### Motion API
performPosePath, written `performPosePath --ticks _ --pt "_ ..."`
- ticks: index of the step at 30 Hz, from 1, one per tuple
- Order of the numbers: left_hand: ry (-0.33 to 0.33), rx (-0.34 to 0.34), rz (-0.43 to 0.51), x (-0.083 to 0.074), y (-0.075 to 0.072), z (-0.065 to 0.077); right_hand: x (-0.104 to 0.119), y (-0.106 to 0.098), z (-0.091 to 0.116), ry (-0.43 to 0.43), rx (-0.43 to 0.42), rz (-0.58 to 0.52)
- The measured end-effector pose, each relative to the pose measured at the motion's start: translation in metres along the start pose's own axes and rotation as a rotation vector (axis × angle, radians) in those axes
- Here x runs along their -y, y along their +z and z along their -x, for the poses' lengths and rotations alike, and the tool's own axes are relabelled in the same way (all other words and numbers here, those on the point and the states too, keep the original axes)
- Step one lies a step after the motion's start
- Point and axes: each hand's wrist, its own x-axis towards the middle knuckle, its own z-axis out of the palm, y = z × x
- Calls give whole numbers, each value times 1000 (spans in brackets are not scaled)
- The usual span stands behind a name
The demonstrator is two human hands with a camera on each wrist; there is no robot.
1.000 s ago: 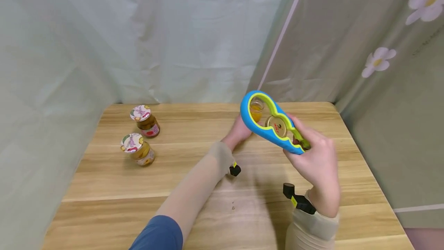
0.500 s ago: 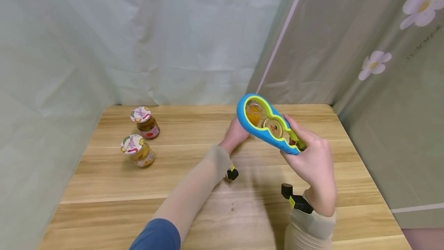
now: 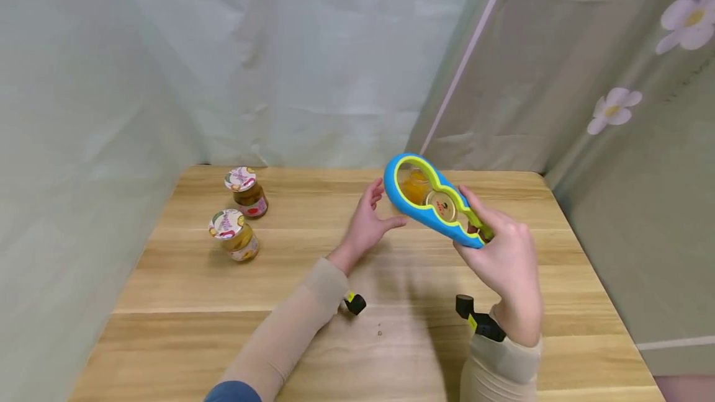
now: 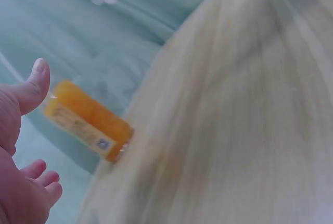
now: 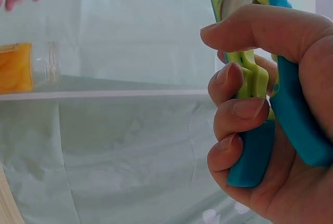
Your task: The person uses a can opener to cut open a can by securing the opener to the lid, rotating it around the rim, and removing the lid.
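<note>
My left hand (image 3: 364, 225) is beside an uncapped glass jar (image 4: 88, 120) of orange fruit, fingers spread and apart from it. The jar stands upright on the table; in the head view it shows through the opener's large loop. In my right hand (image 3: 507, 259) is a blue and lime-green jar opener (image 3: 391, 190), raised over the table. The right wrist view shows fingers curled round its handles (image 5: 252, 153). A gold metal lid (image 3: 443, 205) sits within the opener's middle opening, off the jar, whose bare glass rim (image 5: 53, 61) is visible.
Two lidded fruit jars, a darker one (image 3: 252, 201) and a yellowish one (image 3: 241, 244), stand at the left of the wooden table (image 3: 313, 197). Small drops or crumbs (image 3: 380, 332) lie near the middle. Pale curtains (image 3: 335, 67) hang behind and at the sides.
My left hand has let go of the orange fruit jar and drawn back to the left, fingers spreading. The right hand keeps holding the jar opener with the lid, almost still.
</note>
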Motion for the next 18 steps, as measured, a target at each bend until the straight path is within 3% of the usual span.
performPosePath --ticks 5,6,9,12,13,18 --pt "15 -22 46 -15 -22 15 3 3 -1 -7 18 9" --pt "4 -29 53 -25 -26 19 4 3 -2 -11 20 11" --pt "-38 -50 70 -35 -38 27 6 4 -3 -18 32 9" --pt "-67 -55 152 -43 -48 34 8 5 -3 -20 44 4" --pt "-62 -56 182 -39 -51 35 8 6 -3 -21 51 2" --pt "-33 -33 309 -54 -60 46 9 8 -4 -28 81 -9"
